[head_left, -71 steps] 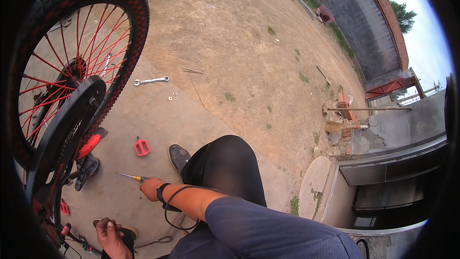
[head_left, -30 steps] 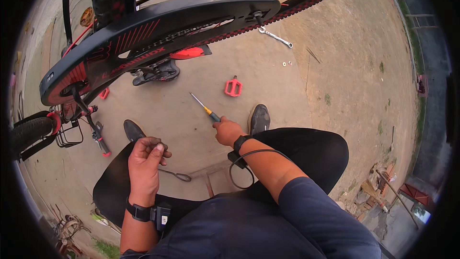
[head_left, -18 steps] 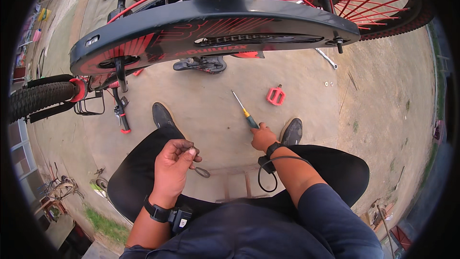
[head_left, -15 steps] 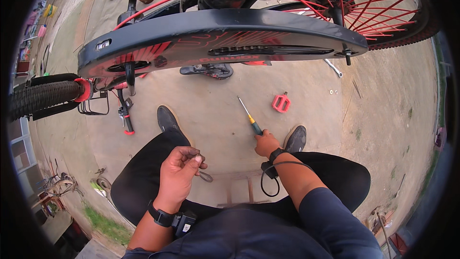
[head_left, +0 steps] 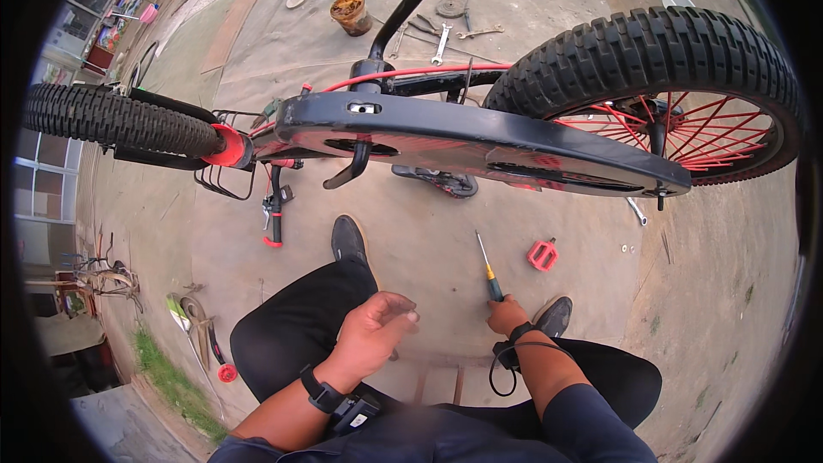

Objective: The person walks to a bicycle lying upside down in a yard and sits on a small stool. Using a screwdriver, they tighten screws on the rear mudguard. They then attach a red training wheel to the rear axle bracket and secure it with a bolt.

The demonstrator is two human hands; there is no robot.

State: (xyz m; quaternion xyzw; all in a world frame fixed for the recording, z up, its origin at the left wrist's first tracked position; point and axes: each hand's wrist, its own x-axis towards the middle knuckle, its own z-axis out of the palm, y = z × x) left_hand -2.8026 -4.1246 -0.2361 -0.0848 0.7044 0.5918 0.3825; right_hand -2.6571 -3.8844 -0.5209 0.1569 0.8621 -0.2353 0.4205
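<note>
My right hand (head_left: 507,315) is closed around the handle of a screwdriver (head_left: 492,286) with a yellow and green grip. Its thin shaft points away from me, low over the ground sheet. To the right of it lies a red bicycle pedal (head_left: 543,255). My left hand (head_left: 375,333) is raised in front of my left knee, with fingers curled and thumb against them; what it holds is mostly hidden. Ahead of both hands an upturned bicycle shows its black chain guard (head_left: 480,141), a bare crank arm (head_left: 350,167) and a red-spoked wheel (head_left: 651,60).
Beyond the bicycle are a rusty-brown tub (head_left: 351,15) and several wrenches (head_left: 441,45). The saddle (head_left: 437,180) and a handlebar grip (head_left: 276,227) are low beneath the frame. A wrench (head_left: 636,211) and small washers (head_left: 627,249) lie at the right.
The view has tilted up, so more ground beyond the bicycle shows. The dark loop seen hanging from my left hand is now mostly hidden. My right hand keeps the screwdriver.
</note>
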